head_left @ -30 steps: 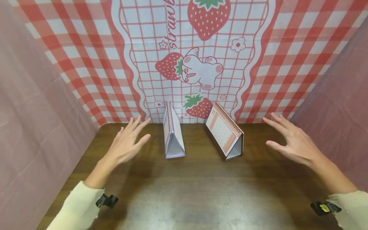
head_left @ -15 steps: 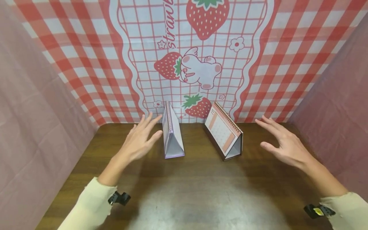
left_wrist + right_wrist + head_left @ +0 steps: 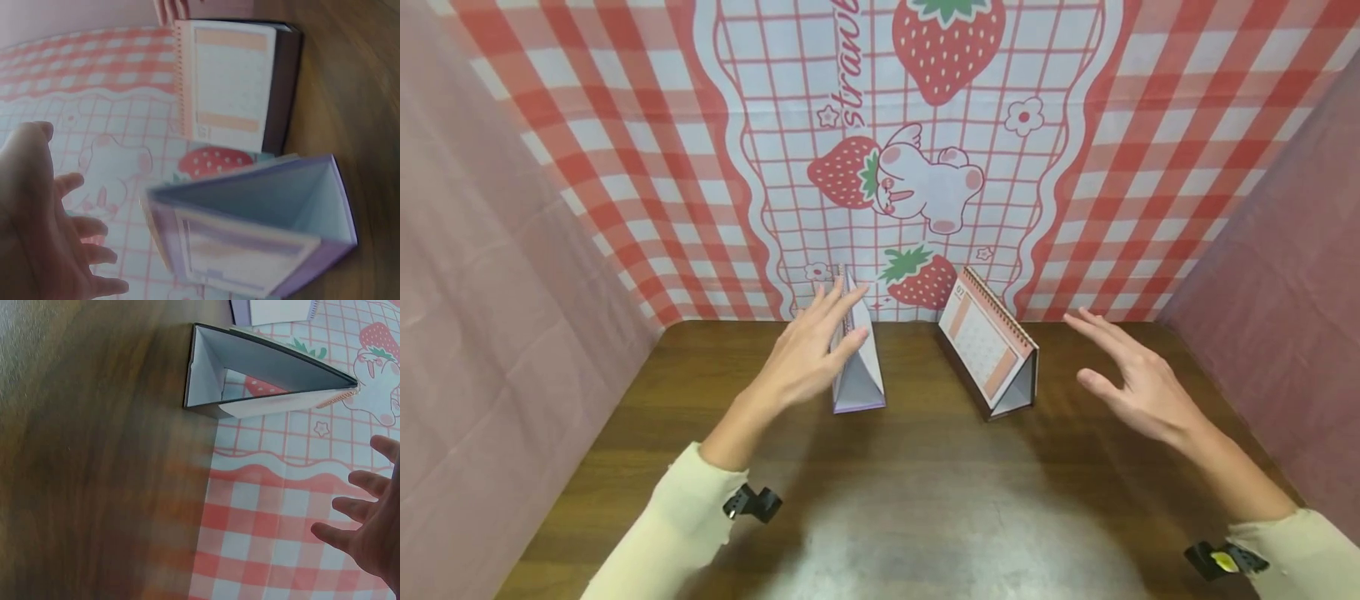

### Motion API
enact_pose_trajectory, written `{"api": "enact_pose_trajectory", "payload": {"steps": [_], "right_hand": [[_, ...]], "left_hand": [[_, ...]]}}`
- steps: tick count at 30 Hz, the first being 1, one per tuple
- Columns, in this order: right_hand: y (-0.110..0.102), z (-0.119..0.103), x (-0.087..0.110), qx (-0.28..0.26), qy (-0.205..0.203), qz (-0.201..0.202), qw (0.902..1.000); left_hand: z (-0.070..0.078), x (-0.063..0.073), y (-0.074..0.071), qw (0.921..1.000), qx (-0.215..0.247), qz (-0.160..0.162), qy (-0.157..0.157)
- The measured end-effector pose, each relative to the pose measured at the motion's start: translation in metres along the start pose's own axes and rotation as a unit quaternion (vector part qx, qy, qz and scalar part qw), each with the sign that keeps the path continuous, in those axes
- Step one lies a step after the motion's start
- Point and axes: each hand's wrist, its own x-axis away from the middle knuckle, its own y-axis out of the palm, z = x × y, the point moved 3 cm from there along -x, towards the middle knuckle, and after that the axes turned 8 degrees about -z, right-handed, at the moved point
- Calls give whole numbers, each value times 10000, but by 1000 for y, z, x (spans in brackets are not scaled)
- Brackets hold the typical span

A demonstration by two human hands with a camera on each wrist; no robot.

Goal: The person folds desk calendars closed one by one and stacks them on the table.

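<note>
Two spiral-bound desk calendars stand like tents near the back of the wooden table. The purple-edged desk calendar is partly hidden in the head view by my left hand, which hovers over it with fingers spread. In the left wrist view a gap shows between that hand and the purple calendar. The pink desk calendar, marked 07, stands to the right with a dark base. To its right my right hand is held in the air, fingers extended, touching nothing.
The brown wooden table runs back to a red-and-white checked cloth with strawberry prints, hanging as a back wall. Pink curtains close off the left and right sides.
My left hand has moved right, from beside the purple calendar to over it. My right hand has shifted slightly left. Both calendars stay where they were.
</note>
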Motion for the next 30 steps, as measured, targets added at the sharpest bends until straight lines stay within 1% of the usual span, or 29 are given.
{"api": "enact_pose_trajectory", "payload": {"steps": [4, 11, 16, 20, 25, 30], "right_hand": [[6, 0, 2, -243, 8, 90, 9997], [12, -5, 5, -501, 172, 300, 9981], [14, -9, 7, -612, 194, 465, 9969], [18, -11, 6, -758, 208, 546, 9954], [26, -13, 5, -942, 230, 612, 9934], [34, -13, 8, -1208, 243, 770, 9894]], "left_hand": [[10, -7, 6, 9995, 267, -29, 171], [25, -18, 13, 9987, 401, 1, 324], [38, -26, 20, 9975, 571, -62, 408], [44, -32, 29, 9959, 713, -53, 550], [52, -43, 42, 9929, 903, 55, 776], [55, -52, 56, 9904, 1119, 35, 808]]}}
